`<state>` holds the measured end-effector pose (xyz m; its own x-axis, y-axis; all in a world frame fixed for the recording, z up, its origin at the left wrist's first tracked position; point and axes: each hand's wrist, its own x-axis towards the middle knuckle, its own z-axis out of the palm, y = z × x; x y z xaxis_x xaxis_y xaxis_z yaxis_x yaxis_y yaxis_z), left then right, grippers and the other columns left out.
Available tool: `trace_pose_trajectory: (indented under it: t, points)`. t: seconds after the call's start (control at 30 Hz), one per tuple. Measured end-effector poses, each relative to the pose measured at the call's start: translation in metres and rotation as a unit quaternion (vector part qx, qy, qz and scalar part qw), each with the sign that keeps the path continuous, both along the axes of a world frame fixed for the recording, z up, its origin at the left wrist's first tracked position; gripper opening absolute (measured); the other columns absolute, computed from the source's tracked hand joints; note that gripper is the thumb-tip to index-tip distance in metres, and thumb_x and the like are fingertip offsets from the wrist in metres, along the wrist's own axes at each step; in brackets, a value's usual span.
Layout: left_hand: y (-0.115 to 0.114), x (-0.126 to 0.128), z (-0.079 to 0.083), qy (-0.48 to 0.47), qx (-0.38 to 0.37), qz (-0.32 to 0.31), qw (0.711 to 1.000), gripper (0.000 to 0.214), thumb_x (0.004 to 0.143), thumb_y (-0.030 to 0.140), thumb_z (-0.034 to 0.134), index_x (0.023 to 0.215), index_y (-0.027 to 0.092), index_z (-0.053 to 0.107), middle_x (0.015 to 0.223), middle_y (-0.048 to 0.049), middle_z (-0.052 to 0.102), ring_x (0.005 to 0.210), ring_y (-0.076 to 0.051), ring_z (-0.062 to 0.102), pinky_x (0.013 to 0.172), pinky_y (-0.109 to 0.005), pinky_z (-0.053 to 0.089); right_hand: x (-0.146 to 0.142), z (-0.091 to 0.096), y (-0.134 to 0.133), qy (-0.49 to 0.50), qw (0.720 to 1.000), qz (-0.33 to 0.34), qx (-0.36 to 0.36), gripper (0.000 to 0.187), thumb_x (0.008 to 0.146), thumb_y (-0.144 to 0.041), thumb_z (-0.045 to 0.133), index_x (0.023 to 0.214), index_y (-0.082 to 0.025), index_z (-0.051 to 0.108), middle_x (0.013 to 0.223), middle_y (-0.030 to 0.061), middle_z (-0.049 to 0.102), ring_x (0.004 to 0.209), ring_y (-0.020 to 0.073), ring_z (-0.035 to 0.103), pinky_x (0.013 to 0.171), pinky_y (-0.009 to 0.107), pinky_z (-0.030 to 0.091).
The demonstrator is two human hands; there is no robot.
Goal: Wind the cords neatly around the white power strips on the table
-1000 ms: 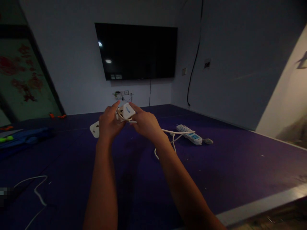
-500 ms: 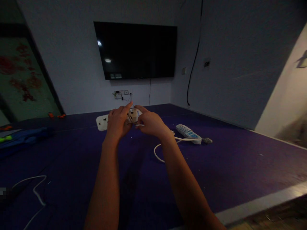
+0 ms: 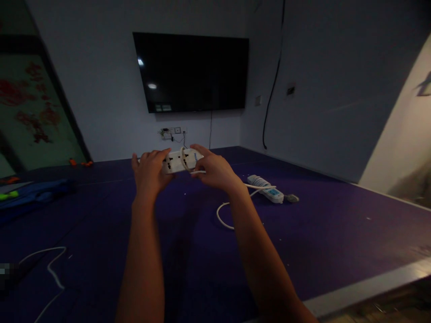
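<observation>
I hold a white power strip (image 3: 180,160) level in the air in front of me, sockets facing me. My left hand (image 3: 148,172) grips its left end with fingers curled round it. My right hand (image 3: 215,170) is closed on its right end and on the white cord (image 3: 225,211), one loop of which lies wound around the strip's body. The rest of the cord hangs down from my right hand and curls onto the dark purple floor mat (image 3: 323,233).
A second white power strip with blue labels (image 3: 267,188) lies on the mat to the right. Another white cable (image 3: 50,264) lies at the lower left. A dark wall-mounted TV (image 3: 191,72) and wall sockets (image 3: 171,131) are ahead. Blue and orange items (image 3: 33,188) lie at the left.
The strip has turned from end-on to level and sideways. My left hand slid out toward its left end, and the cord now loops around the strip's body.
</observation>
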<state>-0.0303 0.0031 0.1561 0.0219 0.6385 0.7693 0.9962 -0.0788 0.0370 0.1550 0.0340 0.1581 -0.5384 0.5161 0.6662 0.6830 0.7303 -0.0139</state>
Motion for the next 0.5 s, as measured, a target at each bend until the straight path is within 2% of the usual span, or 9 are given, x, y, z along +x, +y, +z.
trace_pose_trajectory:
  t: [0.1, 0.23, 0.3, 0.37, 0.43, 0.5]
  points:
    - [0.001, -0.002, 0.000, -0.019, -0.002, 0.001, 1.000, 0.059, 0.068, 0.033, 0.066, 0.125, 0.027, 0.050, 0.116, -0.0096, 0.061, 0.107, -0.033, 0.049, 0.091, -0.052, 0.032, -0.001, -0.001, 0.002, 0.033, 0.999, 0.009, -0.005, 0.010, 0.072, -0.021, 0.067, 0.081, -0.019, 0.072, 0.143, 0.0028, 0.037, 0.095, 0.0211, 0.059, 0.081, 0.034, 0.045]
    - [0.002, -0.009, -0.001, -0.063, 0.014, 0.031, 0.997, 0.059, 0.065, 0.038, 0.069, 0.121, 0.029, 0.053, 0.111, -0.0107, 0.062, 0.103, -0.035, 0.051, 0.083, -0.052, 0.035, -0.005, -0.001, 0.004, 0.078, 0.997, -0.010, -0.013, 0.027, 0.070, -0.009, 0.065, 0.094, -0.021, 0.070, 0.138, 0.0058, 0.043, 0.105, 0.0216, 0.055, 0.087, 0.034, 0.043]
    - [0.002, -0.014, -0.003, -0.092, 0.020, 0.052, 0.994, 0.060, 0.064, 0.042, 0.070, 0.120, 0.029, 0.054, 0.109, -0.0117, 0.062, 0.102, -0.036, 0.052, 0.081, -0.053, 0.035, -0.005, -0.001, 0.004, 0.072, 0.997, -0.026, -0.023, 0.032, 0.071, -0.007, 0.063, 0.098, -0.021, 0.069, 0.127, 0.0070, 0.054, 0.103, 0.0210, 0.056, 0.085, 0.032, 0.042]
    - [0.002, -0.019, -0.004, -0.123, 0.026, 0.067, 0.990, 0.061, 0.064, 0.044, 0.069, 0.121, 0.028, 0.053, 0.109, -0.0128, 0.062, 0.103, -0.038, 0.051, 0.080, -0.054, 0.034, -0.006, 0.000, 0.005, 0.058, 0.996, -0.054, -0.045, 0.027, 0.074, -0.010, 0.061, 0.098, -0.020, 0.069, 0.108, 0.0079, 0.064, 0.097, 0.0210, 0.058, 0.080, 0.031, 0.042]
    - [0.003, -0.022, -0.006, -0.156, 0.031, 0.084, 0.984, 0.061, 0.065, 0.045, 0.069, 0.121, 0.026, 0.053, 0.109, -0.0144, 0.062, 0.103, -0.039, 0.051, 0.078, -0.055, 0.034, -0.006, 0.001, 0.005, 0.048, 0.993, -0.077, -0.071, 0.020, 0.080, -0.017, 0.058, 0.096, -0.019, 0.069, 0.093, 0.0085, 0.068, 0.088, 0.0206, 0.060, 0.074, 0.030, 0.041]
    - [0.004, -0.022, -0.008, -0.191, 0.042, 0.108, 0.975, 0.062, 0.064, 0.047, 0.069, 0.120, 0.024, 0.054, 0.108, -0.0164, 0.063, 0.101, -0.040, 0.052, 0.076, -0.056, 0.034, -0.008, 0.001, 0.004, 0.035, 0.993, -0.074, -0.089, 0.019, 0.085, -0.023, 0.053, 0.092, -0.019, 0.070, 0.086, 0.0087, 0.069, 0.082, 0.0191, 0.060, 0.068, 0.028, 0.039]
